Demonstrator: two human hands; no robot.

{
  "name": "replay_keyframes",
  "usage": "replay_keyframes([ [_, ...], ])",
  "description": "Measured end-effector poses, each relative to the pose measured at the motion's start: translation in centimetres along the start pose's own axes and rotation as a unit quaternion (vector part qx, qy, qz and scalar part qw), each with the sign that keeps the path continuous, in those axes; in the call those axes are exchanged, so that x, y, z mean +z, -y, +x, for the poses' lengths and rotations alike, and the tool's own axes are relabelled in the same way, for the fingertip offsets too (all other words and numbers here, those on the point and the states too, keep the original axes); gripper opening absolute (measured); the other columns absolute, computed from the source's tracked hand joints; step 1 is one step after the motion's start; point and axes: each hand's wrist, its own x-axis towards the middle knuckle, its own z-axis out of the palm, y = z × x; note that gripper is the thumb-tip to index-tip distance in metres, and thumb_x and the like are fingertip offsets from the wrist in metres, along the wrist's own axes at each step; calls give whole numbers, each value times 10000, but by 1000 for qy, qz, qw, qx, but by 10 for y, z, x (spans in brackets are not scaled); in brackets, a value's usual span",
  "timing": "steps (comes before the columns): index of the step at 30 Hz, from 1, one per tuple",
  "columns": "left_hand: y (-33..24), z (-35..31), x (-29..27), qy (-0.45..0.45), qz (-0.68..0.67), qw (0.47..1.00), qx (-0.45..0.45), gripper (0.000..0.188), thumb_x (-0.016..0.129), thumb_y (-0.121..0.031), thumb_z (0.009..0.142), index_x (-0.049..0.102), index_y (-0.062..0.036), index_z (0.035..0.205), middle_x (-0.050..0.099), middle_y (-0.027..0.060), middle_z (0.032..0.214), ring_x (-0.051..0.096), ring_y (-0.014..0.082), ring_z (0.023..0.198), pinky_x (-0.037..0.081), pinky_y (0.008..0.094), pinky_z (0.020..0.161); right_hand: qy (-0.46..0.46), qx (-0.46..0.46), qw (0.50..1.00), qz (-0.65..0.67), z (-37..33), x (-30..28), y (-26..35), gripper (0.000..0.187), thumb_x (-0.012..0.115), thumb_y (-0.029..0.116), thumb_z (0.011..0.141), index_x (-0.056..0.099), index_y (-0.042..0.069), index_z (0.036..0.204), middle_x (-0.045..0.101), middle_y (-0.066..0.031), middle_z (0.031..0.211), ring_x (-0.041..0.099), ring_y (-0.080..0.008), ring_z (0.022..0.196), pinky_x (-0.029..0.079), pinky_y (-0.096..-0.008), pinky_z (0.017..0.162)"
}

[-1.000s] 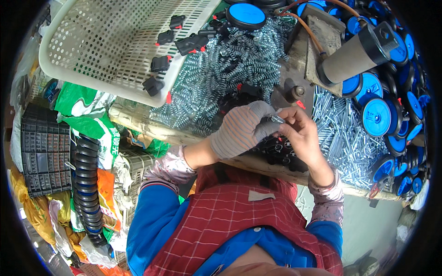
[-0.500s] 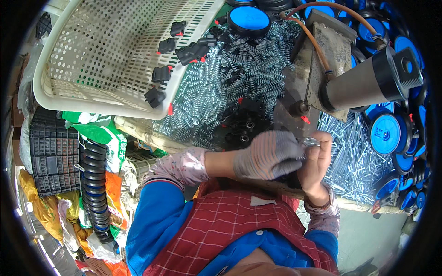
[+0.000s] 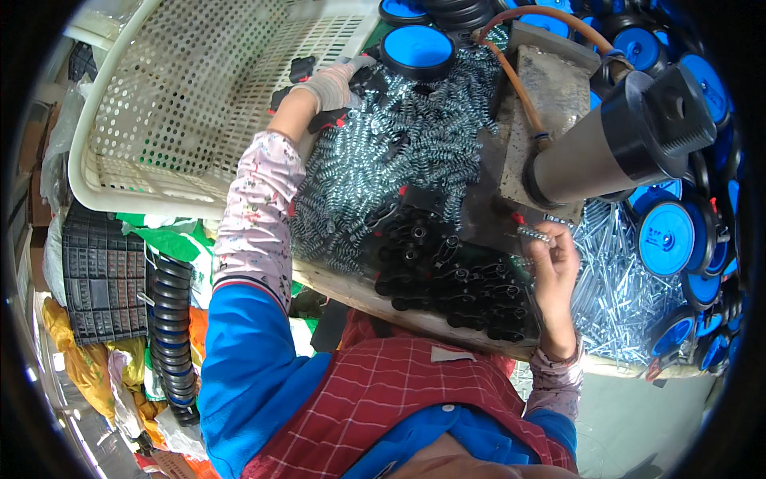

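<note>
My left hand, in a striped grey glove, reaches to the rim of the white basket. Its fingers are stretched apart over the black plastic parts with red tabs lying there, and the fingertips partly hide them. Closer to me, my bare right hand is closed with small coil springs pinched at its fingertips. That hand is just below the metal press cylinder. A heap of loose springs lies between my hands. Several black plastic housings cover the near part of the bench.
The white perforated basket stands at the far left. Long metal pins are piled at the right, beside many black wheels with blue discs. An orange hose runs to the cylinder. One blue-disc wheel sits behind the springs.
My left hand has left my right hand and swung far left to the basket rim. The black housings it covered now show. My right hand stays near the cylinder, springs at its fingertips.
</note>
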Motion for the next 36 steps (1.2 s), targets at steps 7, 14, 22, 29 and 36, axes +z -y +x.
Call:
replay_keyframes([
  [7, -30, -11, -10, -93, -21, 995, 29, 583, 719, -129, 769, 549, -132, 1327, 615, 227, 1139, 609, 391, 1090, 491, 421, 975, 12, -6, 998, -68, 5, -4, -7, 194, 682, 11, 929, 650, 43, 1118, 551, 57, 795, 470, -23, 666, 382, -185, 595],
  [14, -90, -130, -1, -178, -78, 973, 127, 531, 760, -85, 740, 607, -131, 1246, 592, 148, 1131, 645, 341, 924, 545, 416, 825, 133, -96, 946, -279, 9, 40, 52, 235, 741, 48, 860, 669, 22, 1082, 704, -114, 942, 668, -195, 771, 523, -300, 711],
  [22, -89, -158, 31, -45, -15, 995, 83, 514, 720, -215, 815, 596, -122, 1305, 583, 208, 1178, 647, 380, 1032, 557, 452, 873, 211, -282, 881, -316, 84, 135, 48, 227, 708, 100, 907, 636, 42, 1114, 672, -141, 946, 652, -317, 812, 503, -364, 702],
  [29, -86, -154, 32, -19, -50, 996, 70, 465, 703, -235, 831, 618, -100, 1268, 579, 194, 1151, 644, 371, 1031, 550, 455, 875, 271, -296, 817, -414, 98, 147, 41, 206, 727, 105, 864, 656, 46, 1050, 691, -122, 987, 666, -333, 912, 529, -402, 769],
  [36, -87, -153, 26, 0, -49, 997, 62, 404, 700, -238, 828, 631, -99, 1201, 585, 179, 1113, 644, 363, 1020, 550, 447, 865, 264, -361, 792, -415, 95, 158, 43, 207, 735, 139, 839, 668, 65, 1020, 685, -86, 942, 661, -294, 875, 545, -387, 735],
])
